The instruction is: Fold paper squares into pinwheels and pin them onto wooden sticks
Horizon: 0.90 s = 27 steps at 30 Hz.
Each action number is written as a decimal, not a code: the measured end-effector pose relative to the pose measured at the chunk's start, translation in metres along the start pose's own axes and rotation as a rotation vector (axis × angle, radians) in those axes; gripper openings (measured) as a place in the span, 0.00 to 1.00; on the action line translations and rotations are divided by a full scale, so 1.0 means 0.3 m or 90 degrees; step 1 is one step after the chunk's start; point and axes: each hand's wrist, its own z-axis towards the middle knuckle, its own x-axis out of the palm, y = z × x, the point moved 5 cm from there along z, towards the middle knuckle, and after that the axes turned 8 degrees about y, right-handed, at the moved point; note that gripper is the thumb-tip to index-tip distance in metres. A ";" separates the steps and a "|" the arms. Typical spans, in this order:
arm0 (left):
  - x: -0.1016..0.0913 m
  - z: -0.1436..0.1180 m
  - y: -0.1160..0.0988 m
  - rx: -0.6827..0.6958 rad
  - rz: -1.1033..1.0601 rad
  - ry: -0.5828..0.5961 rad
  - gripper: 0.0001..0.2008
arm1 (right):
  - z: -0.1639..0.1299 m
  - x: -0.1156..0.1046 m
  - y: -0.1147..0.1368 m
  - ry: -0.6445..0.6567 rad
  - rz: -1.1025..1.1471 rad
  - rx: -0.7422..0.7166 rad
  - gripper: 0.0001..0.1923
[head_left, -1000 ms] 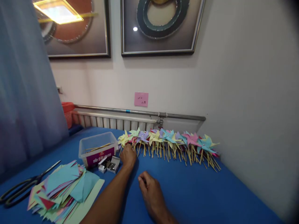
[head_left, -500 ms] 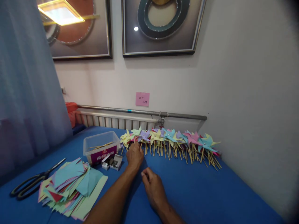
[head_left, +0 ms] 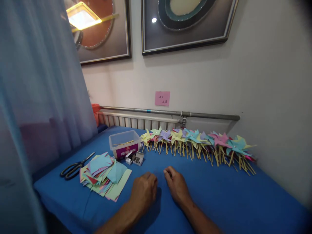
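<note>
Left hand (head_left: 143, 191) loosely curled, right hand (head_left: 176, 185) flat, both empty. Pinwheels (head_left: 195, 143) beyond them: light, crushable paper; judged best gripped by their sticks.

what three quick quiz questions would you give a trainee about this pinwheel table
1. True or false: the left hand holds the scissors.
2. What lies nearest the stack of coloured paper squares on its left side? A) scissors B) pink note C) pinwheels
3. Fill in: the row of paper pinwheels lies along the ____ edge of the blue table, below the radiator pipe.

Key
1. False: both the left hand and the right hand rest on the table with nothing seen in them.
2. A
3. Far; the clear plastic box with sticks sits at the row's left end.
</note>
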 end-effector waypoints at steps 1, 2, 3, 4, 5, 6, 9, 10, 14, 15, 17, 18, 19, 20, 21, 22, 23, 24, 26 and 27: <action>0.000 -0.038 0.019 0.009 0.001 -0.028 0.11 | 0.001 -0.001 0.000 -0.002 -0.001 0.004 0.16; -0.005 -0.075 0.042 0.013 0.003 -0.064 0.11 | 0.002 -0.002 0.000 -0.001 0.000 0.009 0.16; -0.012 -0.111 0.069 0.016 0.009 -0.094 0.12 | 0.002 -0.004 0.001 0.000 0.001 0.014 0.16; -0.026 -0.145 0.102 0.013 0.018 -0.127 0.13 | 0.001 -0.005 0.001 0.000 0.003 0.017 0.16; -0.049 -0.176 0.142 0.001 0.028 -0.162 0.13 | 0.001 -0.006 0.002 0.001 0.005 0.019 0.17; -0.078 -0.203 0.189 -0.019 0.042 -0.188 0.13 | 0.001 -0.008 0.003 0.002 0.007 0.022 0.17; -0.197 -0.255 0.365 -0.135 0.121 -0.237 0.13 | 0.001 -0.009 0.003 0.009 0.012 0.035 0.17; -0.243 -0.264 0.429 -0.188 0.154 -0.253 0.13 | 0.001 -0.008 0.003 0.013 0.014 0.039 0.17; -0.346 -0.253 0.622 -0.247 0.208 -0.187 0.17 | 0.005 -0.010 0.003 0.016 0.021 0.040 0.17; -0.346 -0.246 0.654 -0.253 0.204 -0.146 0.19 | 0.006 -0.012 0.004 0.015 0.021 0.037 0.17; -0.331 -0.240 0.696 -0.277 0.192 -0.080 0.21 | 0.006 -0.014 0.006 0.015 0.021 0.035 0.17; -0.320 -0.240 0.706 -0.286 0.188 -0.058 0.21 | 0.005 -0.015 0.007 0.019 0.020 0.035 0.18; -0.309 -0.241 0.708 -0.289 0.185 -0.044 0.20 | 0.005 -0.015 0.007 0.023 0.019 0.037 0.18; -0.300 -0.242 0.705 -0.285 0.186 -0.035 0.19 | 0.004 -0.015 0.008 0.026 0.018 0.038 0.18; -0.293 -0.243 0.698 -0.276 0.190 -0.032 0.18 | 0.004 -0.015 0.008 0.027 0.016 0.039 0.18; -0.289 -0.245 0.689 -0.268 0.195 -0.034 0.17 | 0.003 -0.016 0.008 0.026 0.013 0.039 0.18; -0.286 -0.248 0.681 -0.260 0.200 -0.039 0.16 | 0.003 -0.016 0.008 0.023 0.009 0.039 0.18; -0.285 -0.250 0.673 -0.255 0.205 -0.046 0.15 | 0.003 -0.016 0.007 0.021 0.007 0.039 0.18; -0.283 -0.257 0.661 -0.247 0.213 -0.066 0.14 | 0.004 -0.014 0.004 0.020 0.006 0.039 0.18; -0.281 -0.261 0.657 -0.243 0.217 -0.075 0.14 | 0.004 -0.012 0.002 0.021 0.009 0.037 0.18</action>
